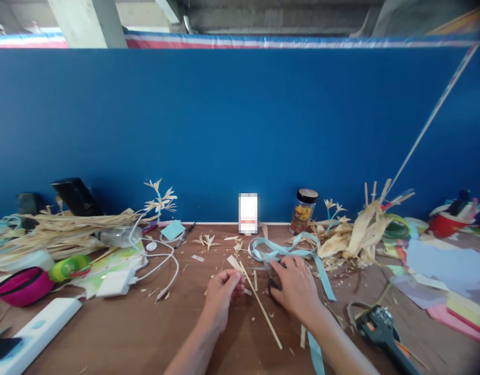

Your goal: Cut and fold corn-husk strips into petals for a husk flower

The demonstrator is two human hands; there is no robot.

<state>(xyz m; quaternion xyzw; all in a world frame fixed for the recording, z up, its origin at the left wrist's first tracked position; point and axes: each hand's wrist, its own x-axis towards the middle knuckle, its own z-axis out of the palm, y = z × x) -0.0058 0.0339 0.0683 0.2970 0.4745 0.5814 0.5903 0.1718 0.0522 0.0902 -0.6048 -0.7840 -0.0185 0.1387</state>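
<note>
My left hand (223, 292) is closed, thumb and fingers pinching a pale strip of dried corn husk (234, 262) whose wider end sticks up past the fingertips. A thin pale stick (268, 320) slants down to the right beside those fingers; whether they also hold it I cannot tell. On the table, my right hand (296, 285) is closed over a pair of scissors, with a black handle loop (271, 286) showing by the thumb and the blades mostly hidden. Light blue ribbon (281, 249) lies looped just beyond that hand, one tail running down past it.
Husk scraps litter the brown table (118, 333). A glue gun (378, 330) lies at right, near coloured paper (443, 265). Behind stand a phone (248, 212), a black-lidded jar (302, 212) and a husk flower (159, 198). A power strip (48, 336) and white cables (173, 263) occupy the left.
</note>
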